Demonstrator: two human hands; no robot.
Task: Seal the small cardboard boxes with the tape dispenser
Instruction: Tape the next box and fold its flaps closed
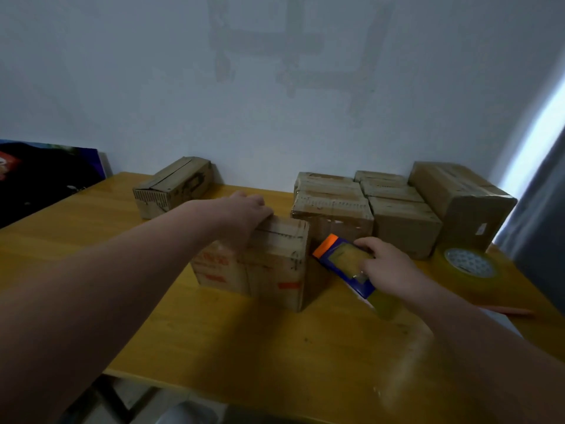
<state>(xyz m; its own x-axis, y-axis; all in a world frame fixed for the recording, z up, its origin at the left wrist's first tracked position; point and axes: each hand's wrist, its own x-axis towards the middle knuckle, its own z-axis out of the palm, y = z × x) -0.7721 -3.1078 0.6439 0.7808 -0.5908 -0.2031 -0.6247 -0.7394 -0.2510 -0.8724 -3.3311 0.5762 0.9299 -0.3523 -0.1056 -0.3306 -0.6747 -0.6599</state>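
Note:
A small cardboard box [269, 264] with red print stands near the middle of the yellow table [244, 347]. My left hand [241, 212] rests on its top far-left corner, fingers laid over the edge. Just right of the box, my right hand [388, 267] grips a blue tape dispenser [342, 264] with an orange end, holding a roll of yellowish tape. The dispenser lies tilted, its orange end close to the box's right side.
Several cardboard boxes [363, 206] are stacked together at the back right against the wall, with a bigger one [461, 200] beside them. One long box [174, 186] lies at the back left. A spare tape roll [469, 264] and an orange pen [507, 310] lie at the right.

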